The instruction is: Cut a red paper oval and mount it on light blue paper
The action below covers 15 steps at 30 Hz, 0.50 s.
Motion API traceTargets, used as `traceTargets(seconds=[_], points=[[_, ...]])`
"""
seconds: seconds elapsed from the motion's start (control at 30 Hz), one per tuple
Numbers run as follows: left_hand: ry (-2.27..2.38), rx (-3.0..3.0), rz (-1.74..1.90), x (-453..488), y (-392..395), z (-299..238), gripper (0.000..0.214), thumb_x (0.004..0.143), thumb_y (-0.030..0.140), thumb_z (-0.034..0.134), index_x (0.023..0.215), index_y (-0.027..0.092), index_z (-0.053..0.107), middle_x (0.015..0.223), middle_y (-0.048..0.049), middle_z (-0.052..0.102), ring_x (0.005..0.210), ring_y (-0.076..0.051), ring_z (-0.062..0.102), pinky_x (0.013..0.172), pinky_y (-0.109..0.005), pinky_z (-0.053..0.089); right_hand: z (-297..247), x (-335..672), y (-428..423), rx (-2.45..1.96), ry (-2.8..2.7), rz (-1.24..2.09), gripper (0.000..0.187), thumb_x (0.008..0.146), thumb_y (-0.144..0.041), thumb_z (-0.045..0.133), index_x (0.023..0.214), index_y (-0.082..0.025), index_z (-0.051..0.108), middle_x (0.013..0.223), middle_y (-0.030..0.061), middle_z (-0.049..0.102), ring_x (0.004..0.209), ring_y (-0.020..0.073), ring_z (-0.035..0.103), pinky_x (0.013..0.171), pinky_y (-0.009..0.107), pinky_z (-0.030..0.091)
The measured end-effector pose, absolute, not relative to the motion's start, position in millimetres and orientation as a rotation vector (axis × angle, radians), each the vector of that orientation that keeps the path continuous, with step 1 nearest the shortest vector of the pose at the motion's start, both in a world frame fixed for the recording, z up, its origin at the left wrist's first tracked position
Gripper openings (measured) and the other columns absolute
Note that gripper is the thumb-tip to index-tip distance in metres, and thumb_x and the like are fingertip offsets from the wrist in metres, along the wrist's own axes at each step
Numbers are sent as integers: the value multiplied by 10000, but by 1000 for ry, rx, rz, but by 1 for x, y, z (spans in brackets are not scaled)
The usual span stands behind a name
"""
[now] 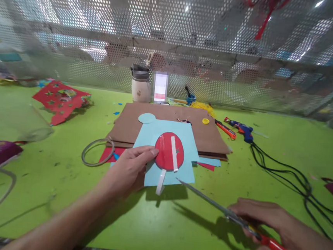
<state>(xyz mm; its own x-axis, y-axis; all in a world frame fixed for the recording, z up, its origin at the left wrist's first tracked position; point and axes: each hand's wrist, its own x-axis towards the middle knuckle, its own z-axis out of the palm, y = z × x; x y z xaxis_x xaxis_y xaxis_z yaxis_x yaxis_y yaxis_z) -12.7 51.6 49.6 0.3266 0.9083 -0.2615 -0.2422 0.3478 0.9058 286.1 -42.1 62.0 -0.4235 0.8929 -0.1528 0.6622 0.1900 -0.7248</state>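
Note:
My left hand (130,167) pinches the left edge of a red paper circle (166,156) between thumb and fingers. Two whitish tape strips are on the circle: one lies across its right half, while the other strip (160,183) hangs below its lower edge. Behind the circle is a light blue paper sheet (188,142); whether my fingers also grip it I cannot tell. My right hand (271,223) holds red-handled scissors (223,209) at the lower right. Their blades look closed, with the tip just below the circle's lower right, near the sheet's bottom edge.
Brown cardboard sheets (120,125) are stacked behind, bearing a light blue disc (147,118) and a yellow cap (205,121). An orange cutter (226,130), a blue glue gun (243,130) and its black cable lie right. A tape ring (86,153) lies left; a bottle (140,87) stands behind.

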Motion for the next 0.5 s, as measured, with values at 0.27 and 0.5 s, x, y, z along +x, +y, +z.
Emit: traceTargets(seconds=[0.27, 0.5], points=[[886, 890, 901, -12, 44, 54, 349, 778, 324, 710, 511, 172, 544, 422, 77, 388, 417, -77, 390, 472, -214, 369, 56, 290, -37, -1499, -2209, 1231, 460, 779, -452, 660, 1203, -275, 663, 1152, 78, 704, 1041, 324, 651, 834, 376, 556], [875, 1039, 747, -17, 45, 43, 304, 809, 405, 672, 655, 145, 651, 597, 6, 554, 497, -83, 396, 483, -227, 281, 62, 275, -29, -1427, -2261, 1311, 403, 781, -476, 653, 1110, -251, 706, 1011, 53, 733, 887, 282, 671, 707, 303, 545]])
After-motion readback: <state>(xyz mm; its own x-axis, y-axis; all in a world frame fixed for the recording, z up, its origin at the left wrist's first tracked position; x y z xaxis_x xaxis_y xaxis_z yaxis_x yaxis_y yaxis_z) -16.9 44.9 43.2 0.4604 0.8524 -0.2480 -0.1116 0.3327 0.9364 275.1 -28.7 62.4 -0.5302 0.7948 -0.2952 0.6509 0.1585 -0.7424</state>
